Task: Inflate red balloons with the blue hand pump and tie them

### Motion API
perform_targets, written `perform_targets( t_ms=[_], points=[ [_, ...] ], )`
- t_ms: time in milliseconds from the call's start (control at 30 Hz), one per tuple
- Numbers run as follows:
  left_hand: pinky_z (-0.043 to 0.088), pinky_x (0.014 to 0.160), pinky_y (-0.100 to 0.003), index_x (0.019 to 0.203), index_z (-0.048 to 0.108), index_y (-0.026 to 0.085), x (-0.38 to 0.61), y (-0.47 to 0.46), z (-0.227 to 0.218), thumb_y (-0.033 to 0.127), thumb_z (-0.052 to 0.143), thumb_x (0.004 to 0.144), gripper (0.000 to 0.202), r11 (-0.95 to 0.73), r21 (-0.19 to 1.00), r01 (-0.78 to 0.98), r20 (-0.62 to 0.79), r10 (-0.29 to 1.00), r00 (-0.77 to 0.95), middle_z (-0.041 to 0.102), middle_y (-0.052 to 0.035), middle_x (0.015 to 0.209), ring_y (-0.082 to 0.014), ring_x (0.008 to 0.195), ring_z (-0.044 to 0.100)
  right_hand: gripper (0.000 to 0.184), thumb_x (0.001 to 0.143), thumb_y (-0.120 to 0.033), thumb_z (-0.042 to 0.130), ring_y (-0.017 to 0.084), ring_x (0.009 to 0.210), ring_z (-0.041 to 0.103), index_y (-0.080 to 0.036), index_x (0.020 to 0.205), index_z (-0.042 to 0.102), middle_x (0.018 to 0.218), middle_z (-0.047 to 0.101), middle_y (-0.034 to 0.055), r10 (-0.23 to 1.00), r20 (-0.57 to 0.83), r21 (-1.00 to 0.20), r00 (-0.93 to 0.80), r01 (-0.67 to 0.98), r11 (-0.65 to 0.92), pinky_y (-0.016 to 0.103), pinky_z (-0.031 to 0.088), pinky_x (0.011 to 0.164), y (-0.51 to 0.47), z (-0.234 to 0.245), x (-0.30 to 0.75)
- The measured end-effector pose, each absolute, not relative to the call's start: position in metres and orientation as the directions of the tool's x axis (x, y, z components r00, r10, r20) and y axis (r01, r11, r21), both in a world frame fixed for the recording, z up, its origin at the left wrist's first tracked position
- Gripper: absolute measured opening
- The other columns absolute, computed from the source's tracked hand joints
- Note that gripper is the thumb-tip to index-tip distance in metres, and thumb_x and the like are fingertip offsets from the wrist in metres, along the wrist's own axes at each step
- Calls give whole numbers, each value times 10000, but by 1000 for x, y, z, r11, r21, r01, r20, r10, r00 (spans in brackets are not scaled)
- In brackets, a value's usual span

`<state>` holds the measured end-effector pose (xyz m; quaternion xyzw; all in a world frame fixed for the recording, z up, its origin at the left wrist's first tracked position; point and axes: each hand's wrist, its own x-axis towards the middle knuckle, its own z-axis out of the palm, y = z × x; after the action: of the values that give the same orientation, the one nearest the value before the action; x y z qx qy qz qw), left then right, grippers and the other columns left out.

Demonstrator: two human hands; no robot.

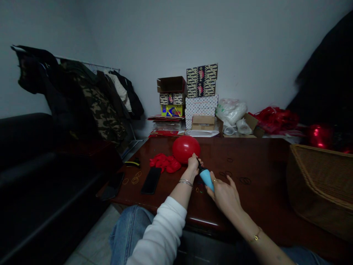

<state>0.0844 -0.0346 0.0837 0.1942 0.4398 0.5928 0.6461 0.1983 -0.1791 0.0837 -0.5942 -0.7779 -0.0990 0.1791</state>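
Observation:
An inflated red balloon (185, 148) sits over the table, beyond my left hand (193, 163). The fingers of that hand are closed around the balloon's neck, where it meets the black nozzle end of a light-blue hand balloon pump (206, 178). My right hand (226, 195) grips the rear part of the pump, with some fingers stretched along it; its far end is hidden by the hand. Left of the balloon lies a heap of flat red balloons (167, 163). Small loose bands or rings (198, 190) lie under the pump, too small to make out.
On the brown table (264, 191) lie a black phone (151, 180), yellow rubber bands (136, 178), dark bands (245, 180) and a black-yellow tool (132, 163). A wicker basket (317, 184) stands at the right. Stacked boxes (202, 80) and plastic bags (233, 110) line the back.

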Motion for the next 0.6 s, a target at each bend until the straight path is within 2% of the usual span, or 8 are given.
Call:
perform_targets(
  t_ms=[233,600],
  points=[
    [287,398,-188,750,386,202,75,-26,83,349,348,954,254,204,772,-602,-326,940,-99,383,51,519,-82,377,365,451,918,-307,455,175,780,689,-122,1329,465,935,736,70,858,443,-75,-259,943,324,431,286,1056,-209,70,223],
    [257,394,-181,754,365,207,71,-25,84,333,303,965,254,198,771,-605,-333,936,-118,347,61,508,-75,369,344,441,925,-305,446,167,743,685,-121,1324,471,872,735,52,856,440,-87,-272,936,342,453,259,1069,-237,55,244]
  ],
)
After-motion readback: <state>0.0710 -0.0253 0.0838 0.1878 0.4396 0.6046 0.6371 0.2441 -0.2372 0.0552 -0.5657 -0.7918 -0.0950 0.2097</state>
